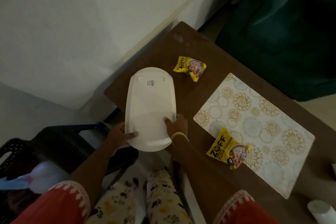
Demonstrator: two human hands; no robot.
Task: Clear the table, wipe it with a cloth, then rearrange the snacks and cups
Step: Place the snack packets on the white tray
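A white oval tray is turned bottom-up, with a barcode sticker near its far end, over the left corner of the brown table. My left hand grips its near left rim, thumb on the underside. My right hand grips the near right rim. One yellow snack packet lies on the bare table beyond the tray. A second yellow packet lies at the near edge of a patterned placemat.
A white cup stands at the lower right corner. A black perforated plastic chair with a pale item on it sits at the left. A dark green sofa stands beyond the table, a white wall to the left.
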